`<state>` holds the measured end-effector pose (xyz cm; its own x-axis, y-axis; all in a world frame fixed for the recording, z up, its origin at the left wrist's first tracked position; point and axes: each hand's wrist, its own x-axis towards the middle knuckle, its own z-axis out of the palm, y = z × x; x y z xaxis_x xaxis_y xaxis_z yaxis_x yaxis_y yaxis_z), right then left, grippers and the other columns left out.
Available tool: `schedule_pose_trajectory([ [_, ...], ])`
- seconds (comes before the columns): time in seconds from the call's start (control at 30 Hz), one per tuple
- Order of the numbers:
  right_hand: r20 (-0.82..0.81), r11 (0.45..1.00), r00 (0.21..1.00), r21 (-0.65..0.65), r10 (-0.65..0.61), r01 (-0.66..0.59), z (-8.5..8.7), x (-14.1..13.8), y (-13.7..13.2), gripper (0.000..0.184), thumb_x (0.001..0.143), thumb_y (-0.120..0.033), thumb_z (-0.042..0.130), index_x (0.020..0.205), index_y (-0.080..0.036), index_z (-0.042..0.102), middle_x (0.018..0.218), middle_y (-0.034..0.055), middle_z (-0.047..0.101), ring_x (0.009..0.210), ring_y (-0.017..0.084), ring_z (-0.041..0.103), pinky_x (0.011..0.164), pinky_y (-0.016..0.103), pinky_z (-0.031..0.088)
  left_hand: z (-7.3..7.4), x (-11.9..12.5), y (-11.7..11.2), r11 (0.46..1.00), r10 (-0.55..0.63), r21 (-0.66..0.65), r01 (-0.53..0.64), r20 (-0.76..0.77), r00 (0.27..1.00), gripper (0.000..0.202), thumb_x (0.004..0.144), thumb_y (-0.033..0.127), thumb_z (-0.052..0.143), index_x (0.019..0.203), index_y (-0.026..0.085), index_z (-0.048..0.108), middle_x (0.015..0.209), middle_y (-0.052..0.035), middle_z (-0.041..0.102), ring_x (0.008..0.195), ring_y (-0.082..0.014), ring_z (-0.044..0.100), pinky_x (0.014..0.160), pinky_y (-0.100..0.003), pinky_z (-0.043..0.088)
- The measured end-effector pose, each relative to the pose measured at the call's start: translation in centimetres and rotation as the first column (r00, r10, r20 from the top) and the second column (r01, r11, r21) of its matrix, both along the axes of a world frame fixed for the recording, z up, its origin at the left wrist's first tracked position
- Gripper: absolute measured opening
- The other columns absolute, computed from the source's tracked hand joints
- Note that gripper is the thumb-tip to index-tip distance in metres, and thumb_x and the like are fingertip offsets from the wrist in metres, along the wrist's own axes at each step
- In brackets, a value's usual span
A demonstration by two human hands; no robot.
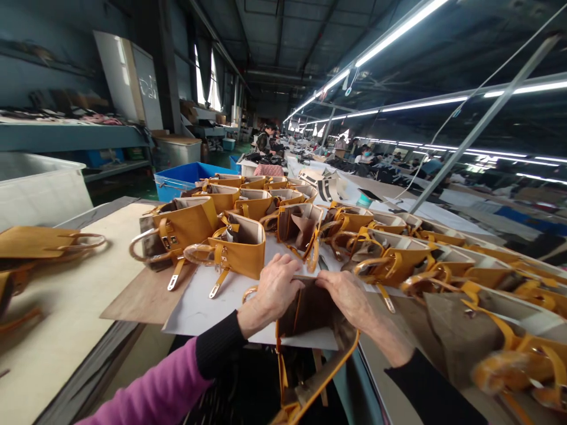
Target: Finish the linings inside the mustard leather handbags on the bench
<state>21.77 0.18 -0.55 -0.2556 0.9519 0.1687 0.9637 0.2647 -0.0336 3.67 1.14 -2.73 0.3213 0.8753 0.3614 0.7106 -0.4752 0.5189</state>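
Observation:
A yellow handbag [310,310] with a brown lining hangs open between my hands, its lower part dangling over the table's front edge. My left hand [278,286] is closed on the bag's far rim, thumb and fingers pinched together. Close beside it, my right hand [348,295] pinches the same rim from the right. Just beyond my hands stands another open yellow bag [301,227] with a loose brown flap inside. To the left, a yellow bag [241,251] stands upright, with a strap ending in a metal plate hanging from it.
Several more yellow bags [398,254] crowd the table to the right and behind. A blue bin [177,180] stands at the back left, a white tub [39,183] at far left. A flat yellow bag [39,242] lies on the left board. A slanted metal pole [482,121] rises at right.

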Motion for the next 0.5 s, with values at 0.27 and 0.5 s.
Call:
schedule_pose_trajectory([
  [0.27,0.051,0.999,0.998,0.0,-0.034,0.034,0.5,-0.7,-0.3,0.03,0.091,-0.035,0.046,0.07,-0.023,0.064,0.064,-0.0001,0.067,0.065,0.015,0.062,0.056,0.025,0.028,-0.5,-2.1,0.3,0.985,-0.034,-0.169,0.045,0.071,0.997,0.012,0.078,0.022,0.057,0.077,0.018,0.069,0.071,0.0003,0.061,0.069,-0.0138,0.054,0.062,-0.023,0.036],
  [0.5,0.15,0.999,0.989,-0.042,0.014,-0.007,0.6,-2.0,0.1,0.028,0.093,-0.032,0.042,0.08,-0.024,0.066,0.073,0.0018,0.071,0.07,0.016,0.064,0.056,0.026,0.028,-0.6,-1.4,0.6,0.987,-0.062,-0.142,0.075,0.094,0.994,0.016,0.079,0.021,0.056,0.067,0.017,0.066,0.066,0.0007,0.058,0.065,-0.0125,0.051,0.06,-0.022,0.034],
])
